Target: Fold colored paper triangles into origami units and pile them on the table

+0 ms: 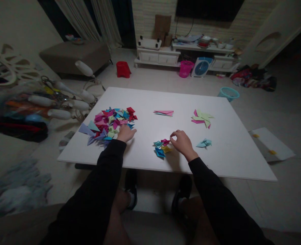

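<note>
A heap of folded paper origami pieces (103, 124) in many colours lies on the left of the white table (142, 98). My left hand (126, 133) is at the heap's right edge, thumb stretched out and other fingers partly hidden against the paper. A small group sits front centre: a magenta piece (165, 142), a light teal piece (157, 144), a yellow piece (166, 149) and a blue piece (160, 152). My right hand (181, 142) is beside the magenta piece, thumb and forefinger curved with a small gap between them.
Flat pink and pale folded strips (163, 113) lie at the table's back centre. Green and magenta pieces (202, 118) lie back right, with a light blue paper crane (204, 143) nearer me. Past the table stand a teal basket (228, 93) and a red stool (123, 69).
</note>
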`<state>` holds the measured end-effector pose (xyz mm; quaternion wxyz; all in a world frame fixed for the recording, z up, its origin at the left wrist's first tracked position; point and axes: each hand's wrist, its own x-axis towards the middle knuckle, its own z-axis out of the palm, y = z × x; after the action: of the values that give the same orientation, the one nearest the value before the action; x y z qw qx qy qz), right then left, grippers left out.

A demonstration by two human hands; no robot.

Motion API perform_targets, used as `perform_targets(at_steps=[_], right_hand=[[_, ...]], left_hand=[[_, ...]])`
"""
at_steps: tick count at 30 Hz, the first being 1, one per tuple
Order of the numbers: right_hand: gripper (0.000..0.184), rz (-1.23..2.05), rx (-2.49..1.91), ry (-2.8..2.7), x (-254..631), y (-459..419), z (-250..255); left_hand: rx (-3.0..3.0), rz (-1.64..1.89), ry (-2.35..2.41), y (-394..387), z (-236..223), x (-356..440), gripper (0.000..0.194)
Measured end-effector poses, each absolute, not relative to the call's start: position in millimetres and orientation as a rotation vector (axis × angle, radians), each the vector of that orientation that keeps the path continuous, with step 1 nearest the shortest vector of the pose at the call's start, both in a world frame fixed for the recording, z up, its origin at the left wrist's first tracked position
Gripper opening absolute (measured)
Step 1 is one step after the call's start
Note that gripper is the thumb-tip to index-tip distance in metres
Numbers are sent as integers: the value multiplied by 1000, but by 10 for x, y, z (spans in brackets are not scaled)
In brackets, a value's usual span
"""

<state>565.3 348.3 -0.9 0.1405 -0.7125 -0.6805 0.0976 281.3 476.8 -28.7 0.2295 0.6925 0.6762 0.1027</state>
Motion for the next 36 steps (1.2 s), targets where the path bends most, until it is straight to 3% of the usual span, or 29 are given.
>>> perform_targets(at_steps=[4, 17, 36], right_hand=[[17, 286, -2010, -1927, 5662, 3529, -13], [11, 289, -1788, -1938, 5533, 3637, -97], [18, 187, -2068, -1950, 5659, 3667, -79]], left_hand=[[2085, 335, 1506, 4661, -159, 3069, 28], [2239, 444, 855, 4323, -77, 3640, 30], [2086, 600, 874, 4327, -47, 3641, 31]])
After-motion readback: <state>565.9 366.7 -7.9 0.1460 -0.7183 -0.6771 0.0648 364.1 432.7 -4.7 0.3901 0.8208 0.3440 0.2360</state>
